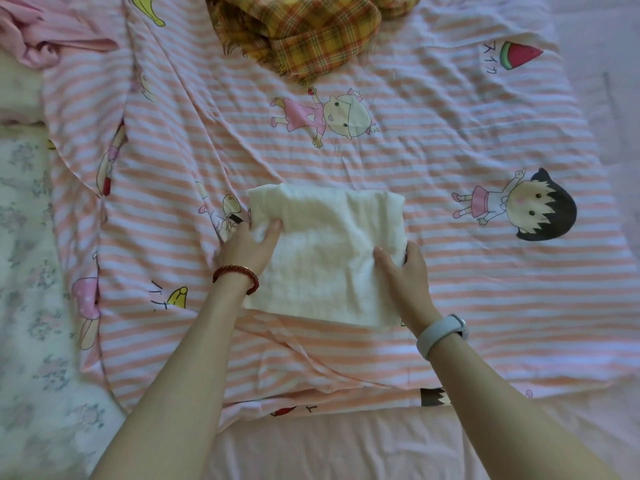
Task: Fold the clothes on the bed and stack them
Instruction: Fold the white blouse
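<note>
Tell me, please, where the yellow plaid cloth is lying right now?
In the head view, the yellow plaid cloth lies crumpled at the far top centre of the striped sheet, beyond the folded white cloth that both hands grip.

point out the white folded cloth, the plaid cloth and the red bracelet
white folded cloth (329,258), head view, middle of its top face
plaid cloth (304,32), head view, centre of the bunched fabric
red bracelet (236,274), head view, beads on the left wrist

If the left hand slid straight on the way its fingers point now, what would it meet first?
The left hand already grips the folded white cloth's left edge, fingers pointing up-right. Going on, it would cross that cloth, then bare pink-striped sheet; the cartoon girl print probably lies further along.
</note>
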A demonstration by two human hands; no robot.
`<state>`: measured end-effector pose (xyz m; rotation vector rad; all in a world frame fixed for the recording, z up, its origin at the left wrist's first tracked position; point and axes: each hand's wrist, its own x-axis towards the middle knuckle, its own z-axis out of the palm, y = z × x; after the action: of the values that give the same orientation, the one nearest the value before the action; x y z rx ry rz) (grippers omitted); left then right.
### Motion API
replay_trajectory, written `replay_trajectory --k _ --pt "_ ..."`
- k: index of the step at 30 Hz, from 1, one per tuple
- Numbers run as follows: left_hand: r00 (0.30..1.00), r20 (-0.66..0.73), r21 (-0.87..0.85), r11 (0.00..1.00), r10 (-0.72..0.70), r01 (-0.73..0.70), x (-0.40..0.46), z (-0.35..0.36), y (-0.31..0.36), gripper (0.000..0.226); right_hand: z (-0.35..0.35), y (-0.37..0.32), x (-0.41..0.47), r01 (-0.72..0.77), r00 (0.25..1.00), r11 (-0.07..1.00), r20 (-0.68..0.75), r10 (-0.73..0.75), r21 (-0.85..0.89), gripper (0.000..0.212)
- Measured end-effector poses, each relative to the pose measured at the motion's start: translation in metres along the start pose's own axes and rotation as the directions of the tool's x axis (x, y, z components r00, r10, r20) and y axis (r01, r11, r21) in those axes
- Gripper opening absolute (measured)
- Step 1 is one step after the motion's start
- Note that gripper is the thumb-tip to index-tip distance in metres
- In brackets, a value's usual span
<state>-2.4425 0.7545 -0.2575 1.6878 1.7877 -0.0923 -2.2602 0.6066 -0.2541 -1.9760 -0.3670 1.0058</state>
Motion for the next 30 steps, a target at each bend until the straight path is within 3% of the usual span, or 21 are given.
replay_trajectory --k 5,9,12,15,18,22,30 --pt "0.989 0.129 -0.202 0.978 0.072 -0.045 -0.018 0.006 0.008 0.061 -0.018 0.004 -0.012 0.029 0.996 0.999 -0.088 -0.028 0.017 0.021" --pt "0.99 0.034 -0.449 0.887 0.134 -0.105 -0.039 0.032 0.015 0.055 -0.04 0.021 -0.021 0.006 0.993 1.0 -0.122 -0.007 -0.014 0.048" --pt "0.991 -0.008 -0.44 0.889 0.135 -0.125 -0.049 0.048 0.015 0.055 -0.05 0.031 -0.027 0.021 0.997 1.0 -0.079 -0.022 -0.011 0.055" --pt "0.989 0.055 -0.418 0.902 0.14 -0.105 -0.052 0.057 0.016 0.051 -0.055 0.038 -0.032 0.021 0.999 1.0 -0.043 -0.02 0.005 0.055" --pt "0.982 0.078 -0.43 0.895 0.169 -0.12 -0.06 0.063 0.017 0.04 -0.06 0.042 -0.039 0.021 0.998 1.0 -0.063 -0.021 -0.001 0.055" --pt "0.988 -0.015 -0.501 0.854 0.153 -0.14 -0.088 0.065 0.015 0.018 -0.072 0.044 -0.054 0.036 0.993 0.999 -0.111 -0.037 -0.011 0.049" --pt "0.994 -0.038 -0.568 0.816 0.101 -0.105 -0.206 0.061 0.015 0.007 -0.132 0.052 -0.136 0.027 0.988 1.0 -0.153 -0.027 -0.002 0.039"
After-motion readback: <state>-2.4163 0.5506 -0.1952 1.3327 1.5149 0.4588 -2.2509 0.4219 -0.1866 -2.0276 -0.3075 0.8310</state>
